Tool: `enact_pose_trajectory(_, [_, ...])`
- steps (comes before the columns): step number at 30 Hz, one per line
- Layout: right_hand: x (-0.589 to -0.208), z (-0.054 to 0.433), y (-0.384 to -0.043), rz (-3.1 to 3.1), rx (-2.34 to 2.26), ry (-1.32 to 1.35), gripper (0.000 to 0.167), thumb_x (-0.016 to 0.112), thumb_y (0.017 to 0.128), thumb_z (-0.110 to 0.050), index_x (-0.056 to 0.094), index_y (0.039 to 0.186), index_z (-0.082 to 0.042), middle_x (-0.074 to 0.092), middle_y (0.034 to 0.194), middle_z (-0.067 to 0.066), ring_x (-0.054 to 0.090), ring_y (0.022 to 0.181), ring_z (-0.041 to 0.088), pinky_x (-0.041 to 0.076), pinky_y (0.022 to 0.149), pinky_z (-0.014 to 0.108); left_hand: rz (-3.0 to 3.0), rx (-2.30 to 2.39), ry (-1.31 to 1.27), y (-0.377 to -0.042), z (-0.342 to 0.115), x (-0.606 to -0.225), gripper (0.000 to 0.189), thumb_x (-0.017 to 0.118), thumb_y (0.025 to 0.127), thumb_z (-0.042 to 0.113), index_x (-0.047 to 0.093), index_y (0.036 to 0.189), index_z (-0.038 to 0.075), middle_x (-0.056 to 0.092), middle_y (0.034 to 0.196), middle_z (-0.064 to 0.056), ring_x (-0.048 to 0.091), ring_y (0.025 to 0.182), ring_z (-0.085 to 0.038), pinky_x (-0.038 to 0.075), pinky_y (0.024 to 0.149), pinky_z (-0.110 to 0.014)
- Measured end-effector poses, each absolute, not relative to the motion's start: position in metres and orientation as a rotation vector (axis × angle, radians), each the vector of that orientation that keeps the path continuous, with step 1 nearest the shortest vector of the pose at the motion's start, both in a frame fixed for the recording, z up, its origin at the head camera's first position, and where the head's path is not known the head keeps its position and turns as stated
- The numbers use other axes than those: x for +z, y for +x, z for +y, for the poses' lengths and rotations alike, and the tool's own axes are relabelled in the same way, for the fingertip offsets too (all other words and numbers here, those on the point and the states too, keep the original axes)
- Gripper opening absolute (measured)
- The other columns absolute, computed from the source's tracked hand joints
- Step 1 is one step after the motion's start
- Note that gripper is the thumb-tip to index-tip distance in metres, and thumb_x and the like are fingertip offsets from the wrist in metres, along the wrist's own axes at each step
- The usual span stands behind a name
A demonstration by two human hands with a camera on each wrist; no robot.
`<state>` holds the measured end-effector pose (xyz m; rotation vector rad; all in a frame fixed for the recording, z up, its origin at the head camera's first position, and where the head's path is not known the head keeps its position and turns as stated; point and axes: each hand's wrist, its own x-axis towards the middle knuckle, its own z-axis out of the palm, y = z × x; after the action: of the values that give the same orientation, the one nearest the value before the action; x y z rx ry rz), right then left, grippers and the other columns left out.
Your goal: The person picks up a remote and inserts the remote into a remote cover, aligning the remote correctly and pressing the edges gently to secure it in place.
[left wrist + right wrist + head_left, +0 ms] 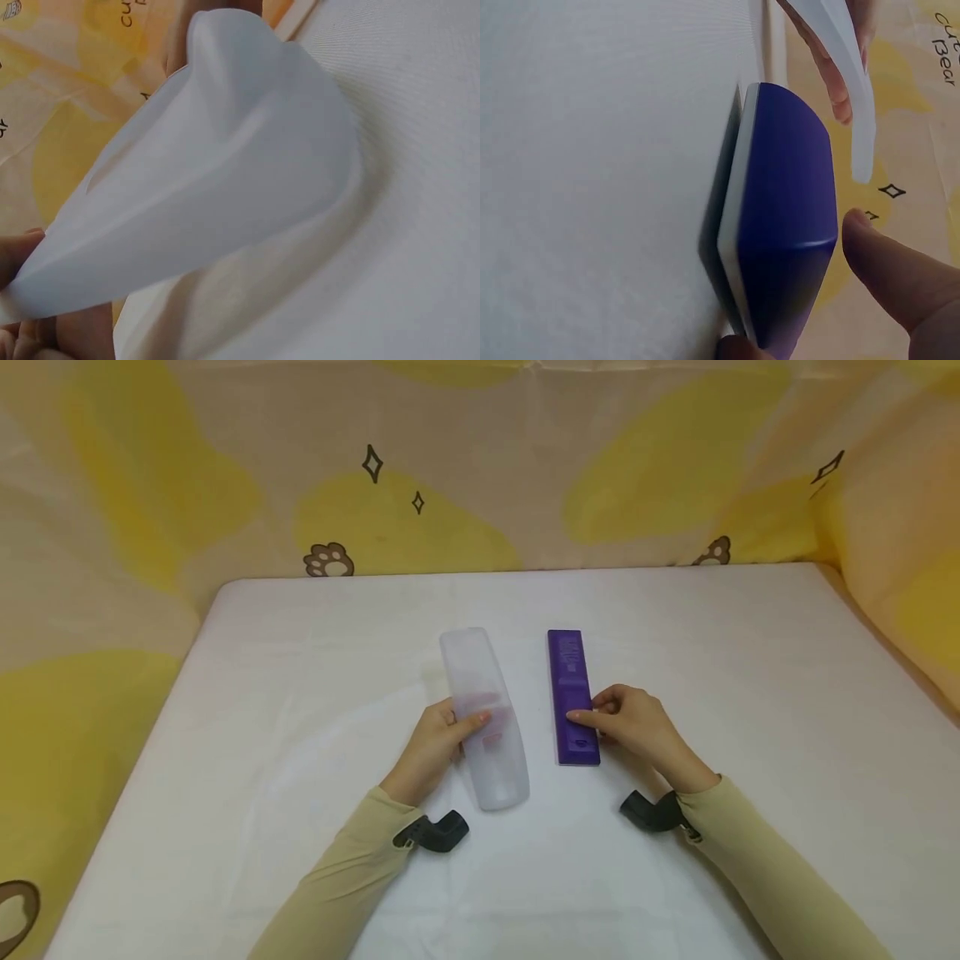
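My left hand [431, 747] grips a long, translucent, soft-looking sleeve [495, 777], its thumb across the top and the other fingers showing faintly through from below. In the left wrist view the sleeve [217, 180] is tilted over the white cloth. To its right, my right hand [637, 722] pinches a purple remote control [572, 681] at its right edge. Its thumb lies over the near half of the purple back, which has printed text at the far end. A pale underside shows in the right wrist view, where the remote [784, 172] casts a narrow shadow on the cloth.
A white cloth covers the table [300, 652]. Behind and beside it hangs a yellow-and-beige patterned curtain [450, 518]. Black wrist mounts [442, 832] stick out from both sleeves, close to the tabletop.
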<state>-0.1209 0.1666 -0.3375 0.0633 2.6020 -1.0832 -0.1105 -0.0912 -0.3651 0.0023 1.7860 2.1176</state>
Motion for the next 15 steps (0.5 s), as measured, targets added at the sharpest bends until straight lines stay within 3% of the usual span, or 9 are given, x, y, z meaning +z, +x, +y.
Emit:
enact_pose_trajectory(5, [-0.3380, 0.1605, -0.1227, 2.715, -0.860, -0.014, 0.067, 0.072, 0.077, -0.051, 0.056, 0.108, 0.007, 0.056, 0.079, 0.007, 0.049, 0.070, 0.019, 0.039, 0.059, 0.026, 1.776, 2.114, 0.007, -0.1103, -0.0919, -0.3637, 0.036, 0.057, 0.092, 0.005, 0.049, 0.125, -0.009, 0.062, 0.115, -0.020, 0.063, 0.097, -0.020, 0.053, 0.084, -0.037])
enact_pose_trajectory(15, [-0.3390, 0.1637, -0.1283, 2.644, -0.852, -0.015, 0.059, 0.073, 0.076, -0.050, 0.060, 0.100, 0.003, 0.063, 0.091, 0.010, 0.054, 0.082, 0.023, 0.047, 0.072, 0.033, 1.784, 2.100, -0.002, -0.1106, -0.0912, -0.3644, 0.035, 0.057, 0.093, 0.006, 0.050, 0.125, -0.007, 0.063, 0.113, -0.018, 0.064, 0.094, -0.018, 0.053, 0.081, -0.034])
